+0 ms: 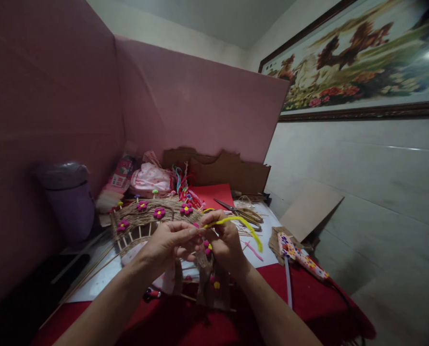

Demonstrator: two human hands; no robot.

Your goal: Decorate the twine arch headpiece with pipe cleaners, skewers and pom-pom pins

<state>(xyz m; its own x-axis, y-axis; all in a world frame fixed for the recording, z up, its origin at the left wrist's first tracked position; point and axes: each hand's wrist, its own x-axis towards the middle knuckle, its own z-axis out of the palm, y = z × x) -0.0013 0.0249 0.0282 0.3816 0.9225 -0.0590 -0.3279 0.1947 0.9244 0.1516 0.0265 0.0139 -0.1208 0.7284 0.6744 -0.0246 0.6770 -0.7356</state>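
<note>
A bright yellow pipe cleaner point(252, 230) is pinched in my right hand point(229, 245), its long free end curving out to the right. My left hand point(174, 240) is closed at the fingertips on the other end of it, and a small bit of magenta shows there. Below and behind my hands lies a craft piece wound with brown twine point(128, 216), set with thin sticks. Magenta flowers with yellow centres, such as one flower point(159, 213), dot its surface. My hands and forearms hide part of it.
Golden-handled scissors point(248, 215) lie beyond my hands near red paper point(214, 194). A flower-patterned glue gun point(304, 259) with a glue stick point(288, 283) rests at the right. Colourful pipe cleaners point(185, 187), cardboard point(229, 170) and a purple bin point(70, 202) stand behind.
</note>
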